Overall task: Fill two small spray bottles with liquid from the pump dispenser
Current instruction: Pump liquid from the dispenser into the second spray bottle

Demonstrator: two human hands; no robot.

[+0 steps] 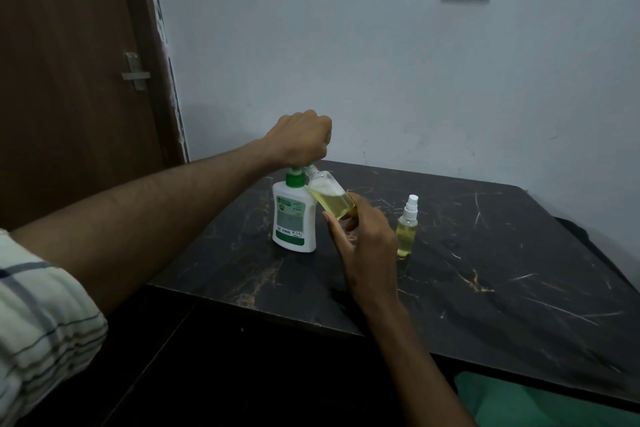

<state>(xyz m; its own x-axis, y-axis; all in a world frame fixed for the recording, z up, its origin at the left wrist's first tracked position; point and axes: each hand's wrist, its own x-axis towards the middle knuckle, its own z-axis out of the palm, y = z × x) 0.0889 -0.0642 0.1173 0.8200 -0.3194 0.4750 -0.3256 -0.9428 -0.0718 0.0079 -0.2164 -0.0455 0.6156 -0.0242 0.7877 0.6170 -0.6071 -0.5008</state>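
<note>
Two hands work together: our left hand point(304, 137) fists down on the white green-capped pump dispenser point(293, 215), while our right hand point(363, 236) pinches the clear uncapped spray bottle point(330, 196), tilted, neck up-left beneath the spout.

You've got two spray bottles point(331, 196) point(407, 227), one pump dispenser point(293, 218), two hands point(303, 139) point(363, 243), one table point(485, 270).
</note>
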